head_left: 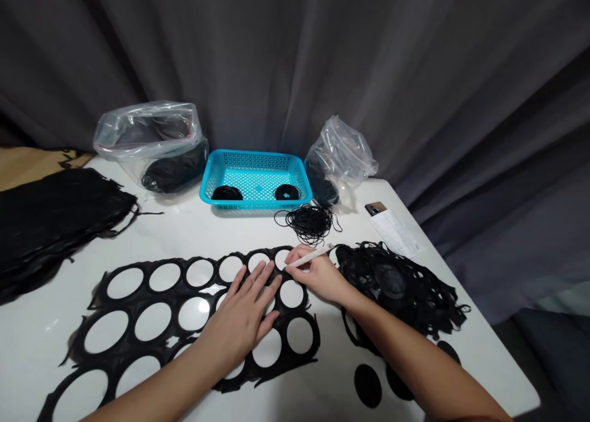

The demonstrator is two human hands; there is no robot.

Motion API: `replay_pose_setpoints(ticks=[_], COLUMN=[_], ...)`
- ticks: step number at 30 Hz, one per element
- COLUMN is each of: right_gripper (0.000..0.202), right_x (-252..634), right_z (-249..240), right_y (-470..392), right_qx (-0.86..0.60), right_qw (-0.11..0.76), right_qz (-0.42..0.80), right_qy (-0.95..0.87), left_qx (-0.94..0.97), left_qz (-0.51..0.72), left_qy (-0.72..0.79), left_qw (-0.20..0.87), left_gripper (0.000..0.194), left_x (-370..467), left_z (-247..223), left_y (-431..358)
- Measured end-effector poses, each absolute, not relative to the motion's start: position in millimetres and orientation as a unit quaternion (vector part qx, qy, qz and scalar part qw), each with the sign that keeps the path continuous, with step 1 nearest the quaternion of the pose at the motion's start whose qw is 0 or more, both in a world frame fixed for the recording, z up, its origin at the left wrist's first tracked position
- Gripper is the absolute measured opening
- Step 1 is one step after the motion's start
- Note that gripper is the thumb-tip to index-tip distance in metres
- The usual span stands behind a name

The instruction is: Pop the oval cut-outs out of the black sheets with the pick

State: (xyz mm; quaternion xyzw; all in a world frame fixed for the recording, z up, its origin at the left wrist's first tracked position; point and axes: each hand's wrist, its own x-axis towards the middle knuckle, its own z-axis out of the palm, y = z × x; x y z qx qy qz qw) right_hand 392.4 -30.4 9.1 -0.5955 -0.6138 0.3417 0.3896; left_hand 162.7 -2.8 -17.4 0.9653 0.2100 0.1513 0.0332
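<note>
A thin black sheet (179,290) with rows of large round holes lies flat on the white table. My left hand (244,308) rests on it, palm down with fingers spread, holding nothing. At the sheet's upper right corner, my right hand (318,274) pinches a slim white pen-like tool (313,255), its tip near the rim of a hole. Beside my right forearm lies a heap of black perforated scraps (415,287). Loose thin black rings (312,224) are piled just above my right hand.
A blue basket (258,179) with two ring bundles stands at the back between two clear plastic bags (150,142) (343,155). A black sheet stack (55,216) lies left. At right are a phone (375,208), paper (396,233) and black discs (367,385).
</note>
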Motion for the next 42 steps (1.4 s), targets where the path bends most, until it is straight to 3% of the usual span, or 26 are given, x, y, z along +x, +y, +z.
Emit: replay_pose_setpoints(ticks=[4,9,14,17,22,26,42], right_gripper=[0.012,0.017,0.018,0.015,0.013,0.01,0.014], right_x=[382.4,383.9,444.8,461.4,415.4,377.0,366.7], right_z=[10.3,17.7,49.4,62.4,45.7,25.2,23.6], right_y=[-40.7,-41.0,-22.5,-29.9,-70.0,-98.0,-100.4], right_qx=[-0.584,-0.6,-0.754,-0.757,-0.689,-0.648,-0.631], right_qw=[0.352,0.219,0.289,0.362,0.347,0.372,0.347], right_qz=[0.268,0.115,-0.024,0.051,0.268,0.364,0.334], right_qy=[-0.681,-0.761,-0.59,-0.542,-0.577,-0.555,-0.609], left_qx=[0.965,0.966,0.965,0.964,0.971,0.975,0.972], left_qz=[0.149,0.142,0.149,0.155,0.153,0.144,0.146], left_qy=[0.211,0.213,0.213,0.212,0.173,0.157,0.168], left_qw=[0.043,0.045,0.042,0.042,0.059,0.056,0.078], left_gripper=[0.052,0.052,0.05,0.048,0.041,0.047,0.047], left_x=[162.5,161.5,161.8,163.1,157.6,148.2,145.6], left_z=[-16.7,-15.8,-15.2,-10.6,-4.8,-11.5,-18.0], left_y=[-2.7,-3.7,-0.3,1.6,-14.1,-34.1,-40.1])
